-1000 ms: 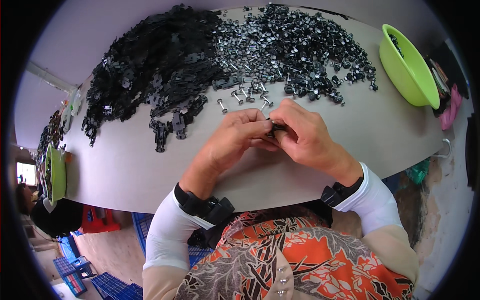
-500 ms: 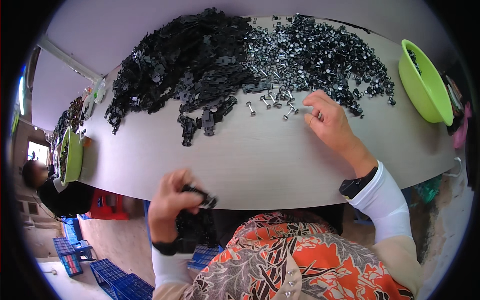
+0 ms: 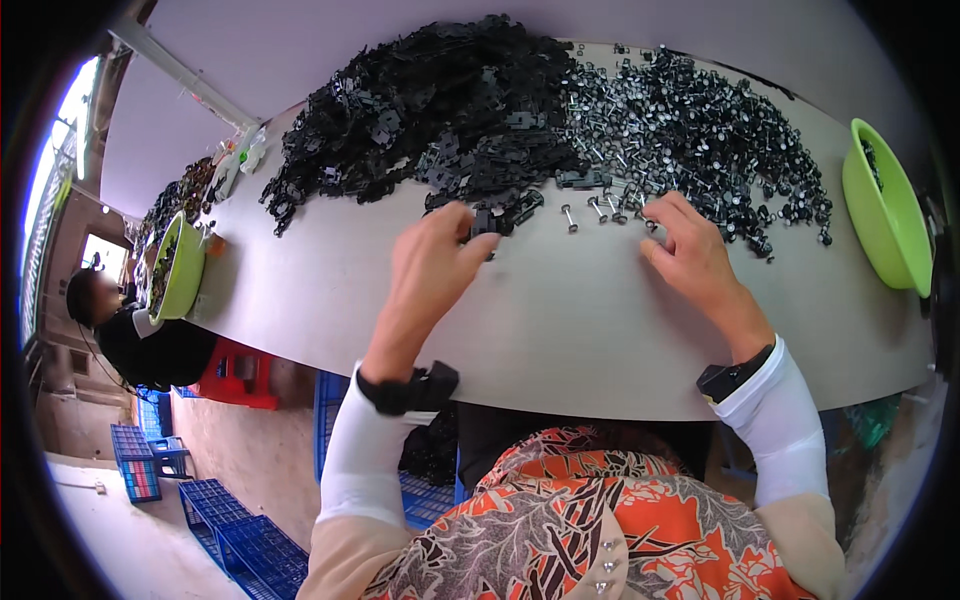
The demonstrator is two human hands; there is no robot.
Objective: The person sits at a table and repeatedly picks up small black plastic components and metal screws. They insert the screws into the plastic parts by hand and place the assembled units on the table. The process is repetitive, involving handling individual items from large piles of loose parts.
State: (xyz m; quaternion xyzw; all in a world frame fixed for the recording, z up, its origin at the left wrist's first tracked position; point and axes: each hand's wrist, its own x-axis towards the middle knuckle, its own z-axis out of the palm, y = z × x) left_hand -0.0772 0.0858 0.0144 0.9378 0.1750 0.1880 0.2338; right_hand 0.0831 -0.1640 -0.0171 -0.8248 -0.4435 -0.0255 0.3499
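Observation:
My left hand (image 3: 432, 268) is over the table at the front of a big heap of black plastic clip-like parts (image 3: 400, 120). Its thumb and fingers close around one loose black part (image 3: 485, 222) lying there. My right hand (image 3: 695, 250) hovers by the front of a pile of short metal axles with black wheel ends (image 3: 690, 130). Its thumb and curled forefinger are apart, with one axle (image 3: 651, 225) lying right at the fingertips. Several other loose axles (image 3: 570, 218) lie between the two hands.
A green basin (image 3: 885, 220) stands at the right edge of the table (image 3: 560, 340). Another green basin (image 3: 180, 270) is at the left, near a seated person (image 3: 150, 345) and a red stool (image 3: 235, 375). Blue plastic crates (image 3: 245, 535) stand on the floor.
My left hand has moved up and forward from the table's front edge to the loose black parts. The black piece it held is out of sight. My right hand stays by the axles.

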